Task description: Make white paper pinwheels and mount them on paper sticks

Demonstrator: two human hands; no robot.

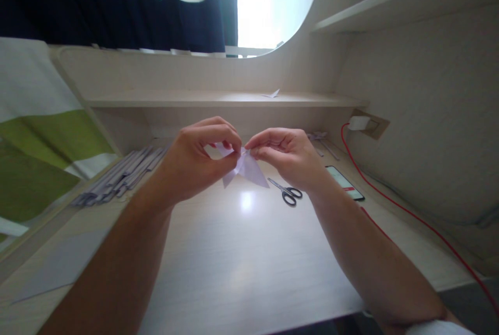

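A small folded piece of pale lilac paper hangs between my two hands above the desk, its pointed flaps fanning downward. My left hand pinches its upper left part between thumb and fingers. Close beside it, my right hand grips the top near the centre with thumb and forefinger. The fingertips almost meet and hide the paper's upper middle. Below and right of the paper, a pair of scissors with dark handles lies on the desk, untouched.
Folded paper strips are piled at the left, with a flat sheet nearer me. A phone lies right of my right wrist. A red cable runs from a white charger. A paper scrap sits on the shelf.
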